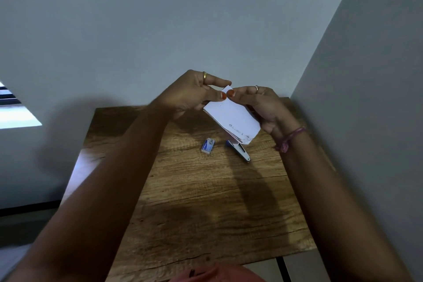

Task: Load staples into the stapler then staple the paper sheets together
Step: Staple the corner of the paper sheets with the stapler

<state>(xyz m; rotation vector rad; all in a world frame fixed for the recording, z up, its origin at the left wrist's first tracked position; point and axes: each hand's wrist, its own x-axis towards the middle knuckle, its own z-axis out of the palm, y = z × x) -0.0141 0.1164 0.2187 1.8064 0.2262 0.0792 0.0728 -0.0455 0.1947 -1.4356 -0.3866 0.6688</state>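
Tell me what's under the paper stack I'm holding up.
Below the paper stack, the blue stapler lies on the wooden table, its far end covered by the sheets. The staple box sits beside it, in plain view.

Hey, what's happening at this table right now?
A person holds a small stack of paper sheets above a wooden table, with the left hand and the right hand pinching its top corner. The stapler lies on the table beneath the sheets, and a small staple box lies just to its left. Neither is being touched. Whether the sheets are stapled can't be told.
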